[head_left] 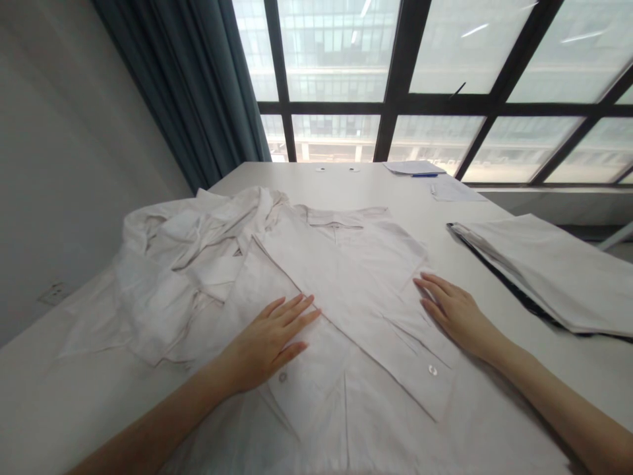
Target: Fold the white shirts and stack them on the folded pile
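Observation:
A white button-up coat (356, 284) lies spread on the table, its collar end toward the window and its front panels overlapping. Two buttons show, one on each side of the front. My left hand (274, 336) rests flat on the left panel, fingertips at the slanting front edge, fingers stretched out. At the coat's right side, my right hand (457, 313) lies with its fingers extended and their tips touching the fabric edge. Neither hand grips anything. Bunched white cloth (182, 257), which looks like a sleeve, is heaped left of the coat.
Folded white cloth with a dark layer under it (554, 270) lies at the table's right. Papers (413, 167) and a blue pen (424, 175) sit at the far end of the white table (287, 175). Beyond stand a window and a dark blue curtain (198, 86); a wall is on the left.

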Demonstrator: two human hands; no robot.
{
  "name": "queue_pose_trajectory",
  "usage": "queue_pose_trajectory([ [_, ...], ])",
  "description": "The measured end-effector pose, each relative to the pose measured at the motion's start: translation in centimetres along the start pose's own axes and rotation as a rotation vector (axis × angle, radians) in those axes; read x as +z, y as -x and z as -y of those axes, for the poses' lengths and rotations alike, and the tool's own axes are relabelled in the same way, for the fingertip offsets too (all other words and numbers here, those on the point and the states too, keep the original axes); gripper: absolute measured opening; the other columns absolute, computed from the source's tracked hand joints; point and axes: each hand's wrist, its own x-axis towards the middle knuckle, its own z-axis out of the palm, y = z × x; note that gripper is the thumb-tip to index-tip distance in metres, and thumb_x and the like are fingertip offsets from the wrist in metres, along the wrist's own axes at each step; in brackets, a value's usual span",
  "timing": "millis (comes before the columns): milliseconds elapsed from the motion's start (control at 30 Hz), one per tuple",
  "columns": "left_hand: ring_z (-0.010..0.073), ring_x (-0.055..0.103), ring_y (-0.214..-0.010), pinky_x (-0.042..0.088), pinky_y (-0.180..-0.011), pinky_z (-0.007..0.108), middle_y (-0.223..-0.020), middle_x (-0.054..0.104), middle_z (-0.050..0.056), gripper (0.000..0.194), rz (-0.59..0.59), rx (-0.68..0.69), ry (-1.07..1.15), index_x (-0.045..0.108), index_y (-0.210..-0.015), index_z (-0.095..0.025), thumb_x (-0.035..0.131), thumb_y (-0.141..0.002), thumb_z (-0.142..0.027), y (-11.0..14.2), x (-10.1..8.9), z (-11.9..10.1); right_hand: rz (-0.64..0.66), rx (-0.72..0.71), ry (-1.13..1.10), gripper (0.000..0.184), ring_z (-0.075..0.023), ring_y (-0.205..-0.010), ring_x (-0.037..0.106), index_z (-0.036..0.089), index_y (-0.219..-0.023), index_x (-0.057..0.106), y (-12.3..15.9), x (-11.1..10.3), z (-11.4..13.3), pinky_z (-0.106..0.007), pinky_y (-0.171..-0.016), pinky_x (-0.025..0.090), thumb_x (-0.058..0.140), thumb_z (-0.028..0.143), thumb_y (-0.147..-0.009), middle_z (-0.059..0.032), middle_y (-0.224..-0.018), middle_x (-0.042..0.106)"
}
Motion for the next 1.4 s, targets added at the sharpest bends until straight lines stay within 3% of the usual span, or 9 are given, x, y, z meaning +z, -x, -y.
queue_pose_trajectory([
  [133, 0.0225, 0.024, -0.148, 0.022, -0.119, 0.041, -0.162, 0.024, 0.004, 0.056, 0.026, -0.008, -0.032, 0.024, -0.155, -0.029, 0.032, -0.104, -0.048, 0.2, 0.0, 0.0, 0.052, 0.022, 0.144, 0.048, -0.0283, -0.134, 0.048, 0.021, -0.14, 0.049, 0.3, -0.4, 0.5, -0.057, -0.108, 0.036, 0.031, 0.04, -0.1, -0.0126, -0.146, 0.052],
  [467, 0.0234, 0.016, -0.151, 0.02, -0.12, 0.041, -0.163, 0.017, 0.008, 0.063, 0.104, -0.002, 0.016, 0.015, -0.157, -0.026, 0.034, -0.102, -0.052, 0.2, 0.0, -2.5, 0.247, -0.041, 0.173, 0.046, -0.036, -0.121, 0.059, 0.022, -0.13, 0.059, 1.9, -3.0, -1.9, -0.06, -0.1, 0.042, 0.045, 0.038, -0.089, -0.0132, -0.135, 0.062],
  [700, 0.026, 0.022, -0.149, 0.019, -0.12, 0.046, -0.159, 0.032, 0.009, 0.064, 0.158, -0.001, 0.052, 0.033, -0.151, -0.025, 0.045, -0.097, -0.057, -0.7, -2.4, -4.0, 0.262, -0.116, 0.236, 0.037, -0.0284, -0.094, 0.072, 0.025, -0.114, 0.067, 0.0, -4.8, -2.2, -0.052, -0.096, 0.044, 0.038, 0.028, -0.092, -0.0101, -0.104, 0.076],
  [833, 0.0248, 0.029, -0.146, 0.016, -0.121, 0.047, -0.145, 0.053, 0.007, 0.049, 0.078, -0.112, 0.049, 0.048, -0.141, -0.021, 0.045, -0.099, -0.046, -4.2, -4.7, -0.5, 0.196, 0.048, 0.172, 0.034, -0.0264, -0.068, 0.071, 0.024, -0.103, 0.072, -4.3, -6.4, -3.2, -0.041, -0.075, 0.049, 0.042, 0.036, -0.092, -0.006, -0.078, 0.077],
  [967, 0.0253, 0.036, -0.143, 0.025, -0.118, 0.04, -0.148, 0.049, 0.01, 0.045, -0.076, -0.473, 0.113, 0.054, -0.134, -0.017, 0.055, -0.093, -0.036, -10.4, -5.8, 6.3, 0.048, 0.276, -0.046, 0.026, -0.0268, -0.075, 0.069, 0.025, -0.096, 0.072, -10.1, -6.1, -5.6, -0.036, -0.068, 0.047, 0.051, 0.036, -0.086, -0.0053, -0.086, 0.076],
  [1067, 0.0232, 0.048, -0.133, 0.036, -0.112, 0.035, -0.142, 0.054, 0.014, 0.041, -0.106, -0.632, 0.139, 0.053, -0.134, -0.013, 0.051, -0.096, -0.027, -15.0, -5.6, 11.2, -0.052, 0.451, -0.233, 0.021, -0.0279, -0.088, 0.068, 0.021, -0.095, 0.071, -14.3, -4.3, -7.5, -0.037, -0.076, 0.048, 0.057, 0.03, -0.082, -0.0087, -0.095, 0.075],
  [1167, 0.029, 0.057, -0.12, 0.046, -0.102, 0.046, -0.13, 0.059, 0.018, 0.038, -0.156, -0.828, 0.132, 0.056, -0.128, -0.009, 0.058, -0.095, -0.026, -18.3, -4.5, 14.8, -0.055, 0.544, -0.324, 0.028, -0.0262, -0.087, 0.067, 0.013, -0.107, 0.069, -17.5, -1.8, -8.8, -0.036, -0.075, 0.05, 0.059, 0.025, -0.084, -0.0147, -0.101, 0.073],
  [1267, 0.0243, 0.062, -0.107, 0.054, -0.089, 0.045, -0.125, 0.059, 0.011, 0.036, -0.235, -0.954, 0.165, 0.057, -0.126, -0.015, 0.061, -0.095, -0.034, -20.3, -3.1, 16.9, -0.03, 0.592, -0.459, 0.038, -0.0242, -0.088, 0.066, 0.007, -0.121, 0.061, -19.7, 0.9, -9.4, -0.037, -0.076, 0.053, 0.063, 0.026, -0.088, -0.0163, -0.107, 0.069],
  [1400, 0.0235, 0.062, -0.106, 0.055, -0.088, 0.044, -0.124, 0.059, 0.01, 0.036, -0.346, -1.029, 0.306, 0.057, -0.126, -0.016, 0.061, -0.095, -0.034, -21.6, -2.1, 18.5, -0.106, 0.519, -0.65, 0.032, -0.0211, -0.1, 0.063, 0.019, -0.122, 0.06, -22.1, 3.2, -9.4, -0.041, -0.084, 0.055, 0.058, 0.036, -0.095, -0.0097, -0.122, 0.062],
])
